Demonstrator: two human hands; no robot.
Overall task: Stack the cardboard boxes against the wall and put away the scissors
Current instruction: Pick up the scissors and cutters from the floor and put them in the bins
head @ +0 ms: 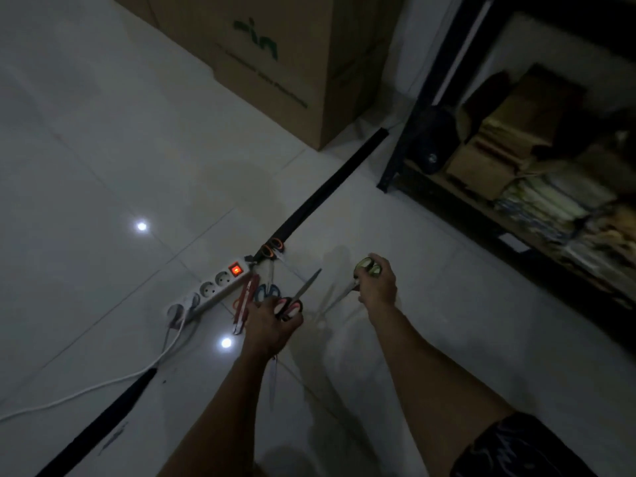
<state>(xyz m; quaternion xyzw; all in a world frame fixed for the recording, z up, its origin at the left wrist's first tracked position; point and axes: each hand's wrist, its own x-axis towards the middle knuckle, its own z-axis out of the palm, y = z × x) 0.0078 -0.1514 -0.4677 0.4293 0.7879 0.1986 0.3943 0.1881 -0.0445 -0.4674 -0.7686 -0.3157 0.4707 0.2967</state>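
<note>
My left hand [272, 325] grips scissors with pink and black handles [292, 304], blades pointing up and to the right. My right hand [377, 282] holds scissors with yellow-green handles [370, 266], blades pointing down-left. On the white tiled floor lie more scissors: an orange-handled pair [271, 247] on the black strip, a blue-handled pair [266, 291], and a red-handled tool [245, 297]. A large brown cardboard box [285, 63] with green print stands at the top, near the wall.
A white power strip [210, 289] with a lit red switch lies left of the scissors, its white cable [86, 390] running left. A long black strip [320, 194] crosses the floor. A dark shelf rack [447, 187] with flattened cardboard and bundles stands at right.
</note>
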